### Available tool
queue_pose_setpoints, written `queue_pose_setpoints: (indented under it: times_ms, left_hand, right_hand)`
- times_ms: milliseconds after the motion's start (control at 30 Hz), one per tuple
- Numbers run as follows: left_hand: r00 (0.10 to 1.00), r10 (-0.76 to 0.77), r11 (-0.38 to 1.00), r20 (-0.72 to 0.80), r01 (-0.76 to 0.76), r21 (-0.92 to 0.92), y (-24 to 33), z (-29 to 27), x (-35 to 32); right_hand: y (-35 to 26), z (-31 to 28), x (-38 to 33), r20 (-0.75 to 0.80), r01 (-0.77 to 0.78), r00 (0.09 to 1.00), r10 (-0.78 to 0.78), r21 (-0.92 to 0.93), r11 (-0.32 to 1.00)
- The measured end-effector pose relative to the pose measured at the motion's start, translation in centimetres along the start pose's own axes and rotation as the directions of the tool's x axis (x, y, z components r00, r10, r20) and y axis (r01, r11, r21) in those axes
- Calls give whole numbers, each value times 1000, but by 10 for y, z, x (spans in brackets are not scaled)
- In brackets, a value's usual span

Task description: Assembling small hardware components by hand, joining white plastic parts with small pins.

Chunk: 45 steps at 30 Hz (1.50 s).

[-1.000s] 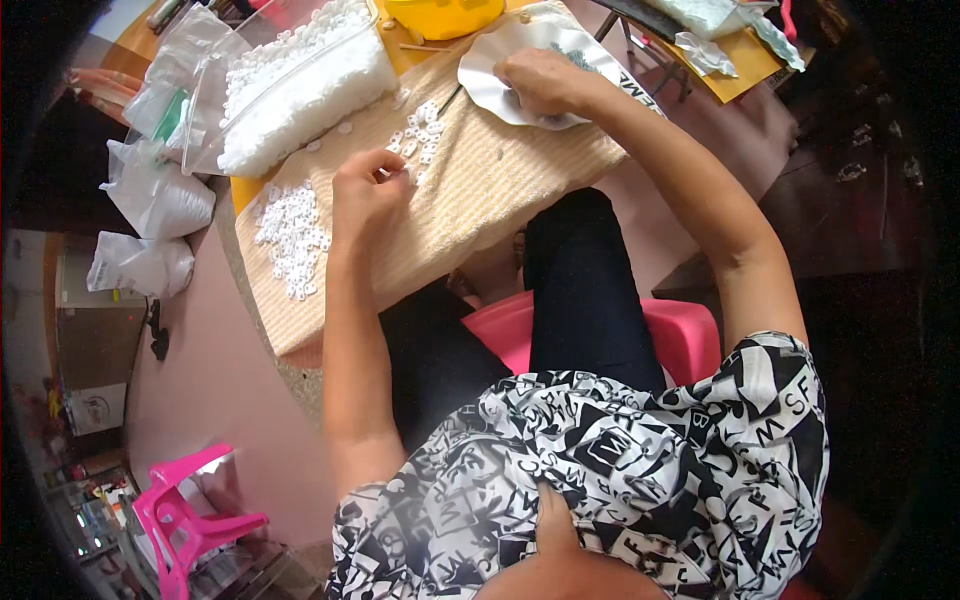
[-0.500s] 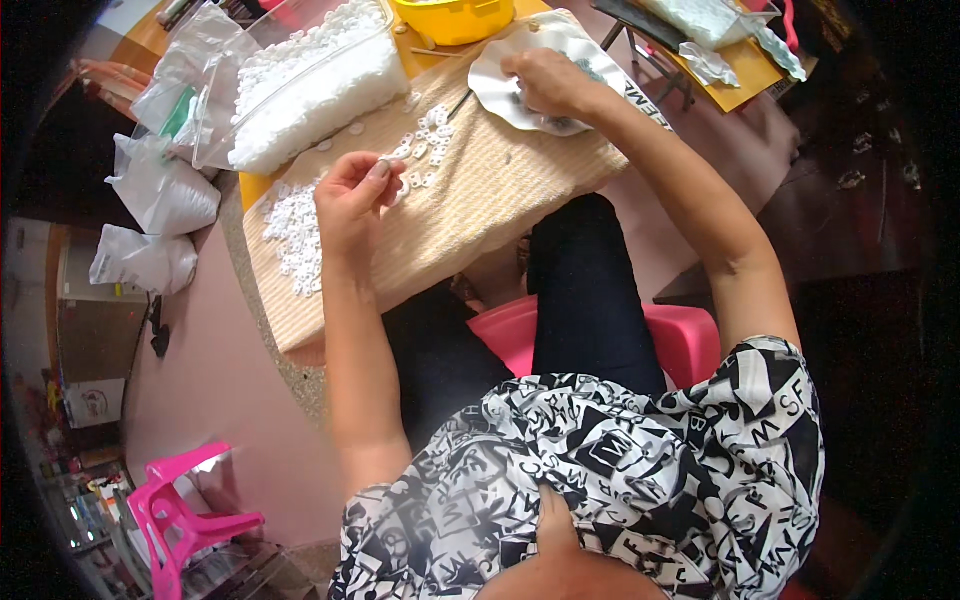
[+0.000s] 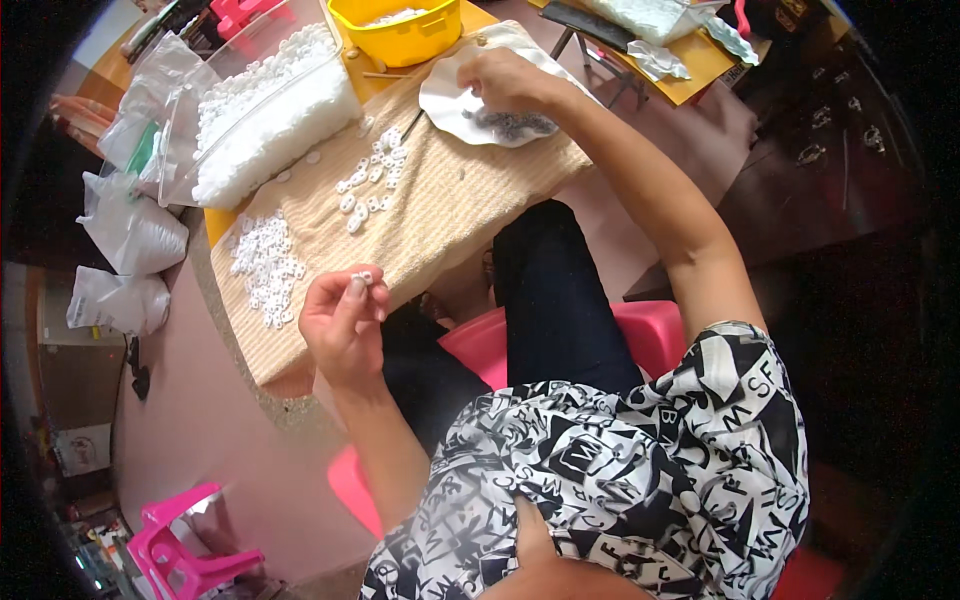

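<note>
Between the thumb and fingers of my left hand (image 3: 345, 325) is a small white plastic piece (image 3: 362, 277), held just off the table's near edge. My right hand (image 3: 508, 82) reaches over a white wavy-rimmed plate (image 3: 437, 98), its fingers bunched together; whatever they pinch is hidden. Small dark grey parts (image 3: 512, 125) lie heaped in that plate. On the striped beige cloth (image 3: 440, 200), loose white plastic pieces with holes (image 3: 378, 165) are scattered in the middle. A denser pile of similar white pieces (image 3: 265, 265) sits at the left, beyond my left hand.
A clear bin full of white parts (image 3: 275, 120) stands at the back left, beside a yellow basin (image 3: 400, 35). Filled plastic bags (image 3: 130, 230) are left of the table. A pink stool (image 3: 185, 545) stands on the floor at lower left.
My left hand has drawn back from the scattered pieces toward my body, carrying the white piece. My right hand has shifted toward the plate's far side, uncovering more grey parts. The view has shifted.
</note>
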<state>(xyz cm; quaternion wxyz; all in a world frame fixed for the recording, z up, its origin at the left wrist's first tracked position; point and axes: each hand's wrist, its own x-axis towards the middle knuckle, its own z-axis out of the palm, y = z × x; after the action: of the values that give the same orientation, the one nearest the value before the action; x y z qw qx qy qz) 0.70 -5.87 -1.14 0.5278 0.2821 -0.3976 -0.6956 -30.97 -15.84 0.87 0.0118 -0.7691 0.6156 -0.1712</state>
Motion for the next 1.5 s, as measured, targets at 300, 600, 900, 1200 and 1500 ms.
queue_pose_setpoints:
  times_ms: [300, 600, 900, 1200, 1500]
  left_hand:
    - [999, -39, 999, -13, 39, 21, 1, -3, -6]
    - [998, -69, 997, -5, 69, -20, -9, -6, -5]
    - [999, -32, 986, 2, 32, -163, -3, 6, -26]
    - [992, 43, 948, 115, -4, -317, 1, 11, -22]
    - [965, -8, 938, 261, 98, -332, -11, 25, -34]
  right_hand:
    - [16, 5, 5, 166, 68, 984, -66, -6, 998]
    - [11, 25, 1, 85, 107, 992, -93, -185, 977]
    - [-12, 1, -9, -80, -157, 984, 159, 33, 987]
    - [-64, -17, -47, 131, -194, 960, 246, 949, 249]
    - [-158, 12, -142, 222, -172, 950, 221, 959, -223]
